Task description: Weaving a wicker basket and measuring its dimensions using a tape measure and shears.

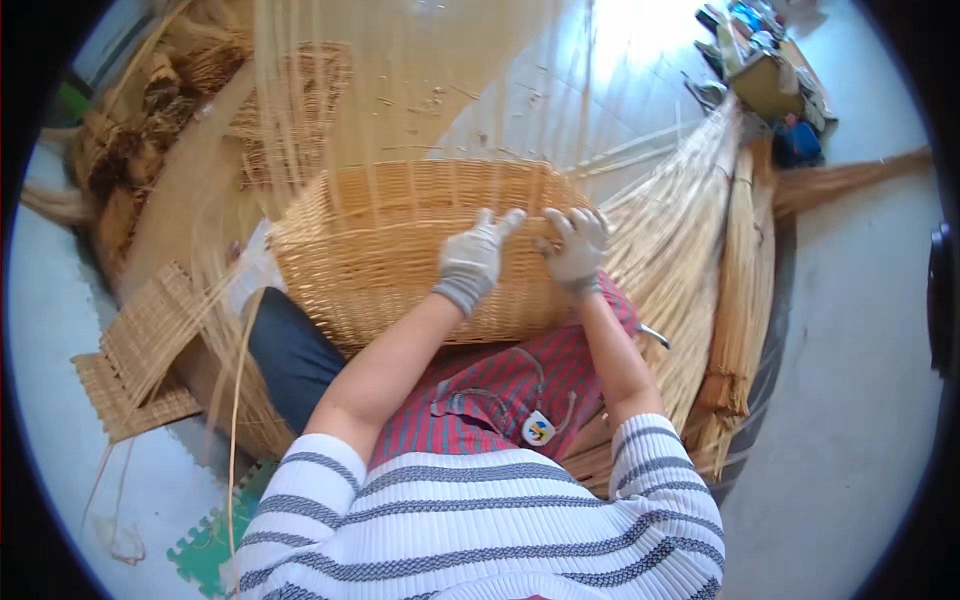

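Note:
A golden wicker basket [370,255] with tall pale upright strands lies tilted across my lap. My left hand [474,258], in a whitish knitted glove with a grey cuff, grips the weave at the middle of the near wall, its index finger pointing right. Just to its right my right hand [577,246], gloved the same way, has its fingers bent over the weave by the right end of the basket. Any single strand between the fingers is too small to make out.
On the right lie long bundles of pale straw strands [680,230]. Woven panels [150,345] sit at the left, with dark brown fibre bundles [130,170] beyond. A box of odds and ends [770,85] stands far right. A green foam mat [205,550] lies lower left.

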Action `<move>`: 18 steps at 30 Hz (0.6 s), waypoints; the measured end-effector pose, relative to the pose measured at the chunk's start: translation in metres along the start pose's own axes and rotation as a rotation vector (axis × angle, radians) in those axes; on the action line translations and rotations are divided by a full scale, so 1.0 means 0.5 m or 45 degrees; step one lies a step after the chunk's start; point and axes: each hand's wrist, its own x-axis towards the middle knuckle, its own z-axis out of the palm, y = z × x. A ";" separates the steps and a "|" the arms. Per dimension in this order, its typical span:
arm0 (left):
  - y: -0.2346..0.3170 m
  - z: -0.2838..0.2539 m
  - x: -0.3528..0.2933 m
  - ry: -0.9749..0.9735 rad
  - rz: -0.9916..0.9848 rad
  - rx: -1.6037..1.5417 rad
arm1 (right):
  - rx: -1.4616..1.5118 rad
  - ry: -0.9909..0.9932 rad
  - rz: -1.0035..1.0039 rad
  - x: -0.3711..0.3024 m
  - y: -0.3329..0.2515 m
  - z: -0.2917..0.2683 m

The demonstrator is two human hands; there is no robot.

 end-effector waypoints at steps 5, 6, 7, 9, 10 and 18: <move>-0.036 -0.025 -0.083 0.243 0.338 -0.717 | -0.113 -0.052 0.095 -0.074 0.063 -0.057; -0.064 -0.048 -0.120 0.215 0.313 -0.959 | -0.142 -0.102 0.129 -0.080 0.061 -0.068; -0.131 -0.041 -0.158 0.525 0.302 -0.942 | -0.229 -0.148 0.159 -0.064 0.026 -0.071; -0.298 0.003 -0.218 0.829 -0.077 -1.505 | -0.323 -0.201 0.315 -0.038 -0.038 -0.084; -0.305 -0.063 -0.238 0.977 -0.381 -1.716 | -0.235 -0.054 0.488 -0.046 -0.090 -0.095; -0.478 -0.123 -0.258 1.367 -0.550 -1.214 | 0.891 -0.561 -0.123 0.133 -0.644 -0.022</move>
